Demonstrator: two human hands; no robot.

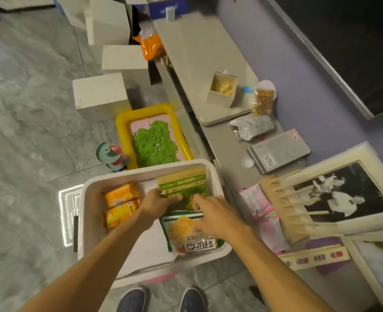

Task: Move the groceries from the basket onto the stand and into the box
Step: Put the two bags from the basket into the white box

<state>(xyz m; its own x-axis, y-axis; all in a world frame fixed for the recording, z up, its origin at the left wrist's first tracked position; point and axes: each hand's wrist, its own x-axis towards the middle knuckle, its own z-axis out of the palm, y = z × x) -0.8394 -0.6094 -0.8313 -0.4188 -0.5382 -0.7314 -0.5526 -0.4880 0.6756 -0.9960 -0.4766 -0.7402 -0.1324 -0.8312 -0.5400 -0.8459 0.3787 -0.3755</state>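
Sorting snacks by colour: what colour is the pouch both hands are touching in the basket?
Green with a tan top band, seen in the head view: green pouch.

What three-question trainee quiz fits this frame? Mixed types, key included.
1. True or false: both hands touch the green snack pouch inside the white plastic basket.
2. How many orange wrapped snack packs lie along the basket's left side? A) one B) two C) four
3. Fill in: the small open wooden box stands on the ____ table.

Key: 1 true: left hand and right hand are on it. 2 B. 3 grey.
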